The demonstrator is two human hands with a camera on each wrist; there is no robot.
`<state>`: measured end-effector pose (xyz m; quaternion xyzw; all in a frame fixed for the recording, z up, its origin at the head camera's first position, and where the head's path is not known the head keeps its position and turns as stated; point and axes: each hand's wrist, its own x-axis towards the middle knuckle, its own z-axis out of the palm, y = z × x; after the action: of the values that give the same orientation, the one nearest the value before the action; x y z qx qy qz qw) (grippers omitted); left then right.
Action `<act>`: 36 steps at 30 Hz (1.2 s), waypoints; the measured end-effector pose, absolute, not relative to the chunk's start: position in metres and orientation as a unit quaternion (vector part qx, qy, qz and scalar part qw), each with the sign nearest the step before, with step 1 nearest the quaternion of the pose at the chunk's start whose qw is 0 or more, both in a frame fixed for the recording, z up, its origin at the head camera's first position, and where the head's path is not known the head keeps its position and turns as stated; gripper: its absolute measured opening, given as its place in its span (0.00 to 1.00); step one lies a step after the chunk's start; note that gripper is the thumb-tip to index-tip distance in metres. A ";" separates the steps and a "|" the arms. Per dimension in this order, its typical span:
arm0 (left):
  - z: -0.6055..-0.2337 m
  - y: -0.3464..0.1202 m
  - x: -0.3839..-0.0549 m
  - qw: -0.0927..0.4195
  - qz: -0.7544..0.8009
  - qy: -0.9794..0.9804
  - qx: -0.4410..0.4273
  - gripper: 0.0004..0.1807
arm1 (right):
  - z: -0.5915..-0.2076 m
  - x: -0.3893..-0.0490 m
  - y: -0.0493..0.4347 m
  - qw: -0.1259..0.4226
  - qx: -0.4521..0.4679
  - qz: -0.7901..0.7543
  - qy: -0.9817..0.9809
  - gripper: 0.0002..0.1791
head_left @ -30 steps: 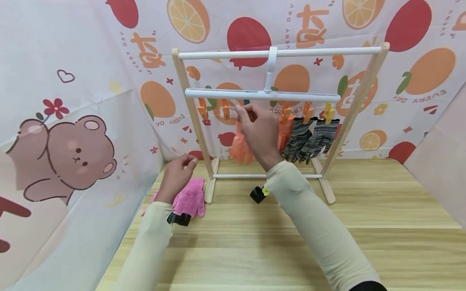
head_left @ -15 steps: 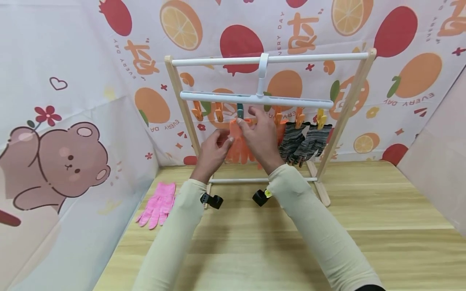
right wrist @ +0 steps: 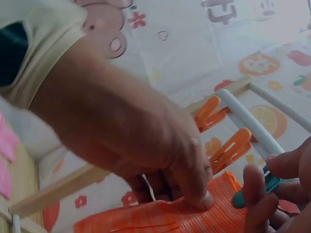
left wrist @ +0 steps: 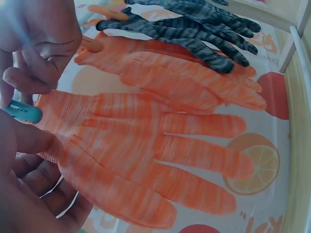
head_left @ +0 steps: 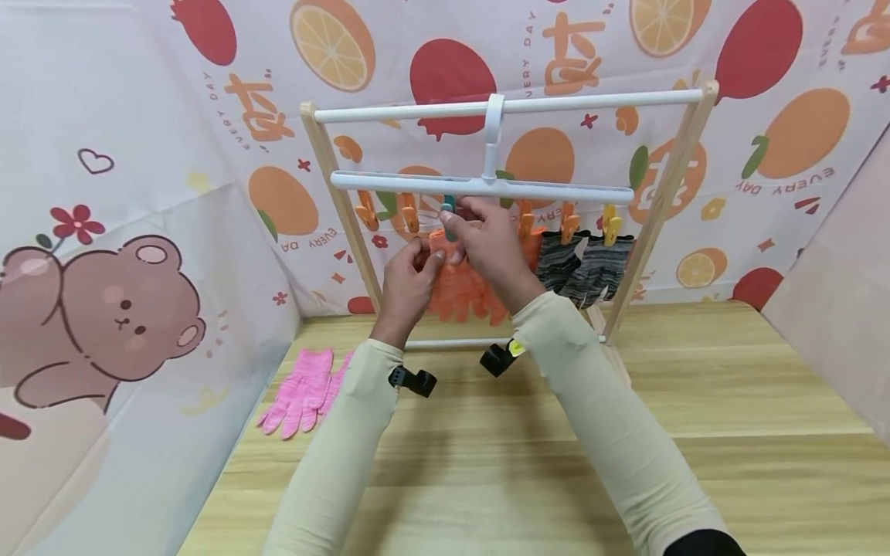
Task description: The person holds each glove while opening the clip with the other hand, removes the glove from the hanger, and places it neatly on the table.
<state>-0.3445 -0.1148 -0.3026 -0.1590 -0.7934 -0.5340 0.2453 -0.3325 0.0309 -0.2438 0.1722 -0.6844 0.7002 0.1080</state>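
My left hand (head_left: 405, 289) pinches the cuff of an orange glove (left wrist: 126, 141) between thumb and fingers; its knitted fingers hang downward. My right hand (head_left: 495, 251) grips a green clothespin (head_left: 450, 220) right at that cuff, below the white hanger bar (head_left: 403, 184). In the left wrist view the pin's tip (left wrist: 25, 112) overlaps the cuff edge. A second orange glove (left wrist: 170, 80) hangs just to the right, and two grey-black striped gloves (head_left: 587, 266) hang beyond it from orange and yellow clothespins.
The hanger hooks on a wooden rack (head_left: 667, 193) with white rods. Two orange clothespins (head_left: 366, 210) hang at the bar's left end. Pink gloves (head_left: 299, 394) lie on the wooden table (head_left: 695, 463) at left, partly behind my left sleeve. A printed cloth backs the rack.
My left hand has come from above the pink gloves up and right to the orange glove's cuff. My right hand has shifted from the cuff onto the green clothespin.
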 end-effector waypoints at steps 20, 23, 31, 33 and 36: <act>-0.307 -0.125 -0.320 0.270 -0.546 -0.776 -0.163 0.09 | -0.239 -0.322 0.029 -0.020 0.154 0.766 -0.624 0.19; -0.305 -0.124 -0.321 0.275 -0.543 -0.776 -0.166 0.09 | -0.236 -0.323 0.028 -0.007 0.133 0.766 -0.629 0.18; -0.301 -0.123 -0.323 0.269 -0.541 -0.777 -0.175 0.08 | -0.234 -0.325 0.027 0.023 0.109 0.763 -0.636 0.18; -0.300 -0.123 -0.323 0.268 -0.544 -0.775 -0.177 0.09 | -0.234 -0.326 0.027 0.033 0.111 0.764 -0.635 0.17; -0.299 -0.122 -0.323 0.266 -0.548 -0.773 -0.177 0.09 | -0.233 -0.327 0.027 0.042 0.111 0.770 -0.628 0.15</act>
<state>-0.3234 -0.1224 -0.2989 -0.1774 -0.7732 -0.5477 0.2660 -0.3266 0.0273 -0.2328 0.1110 -0.6275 0.7695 0.0421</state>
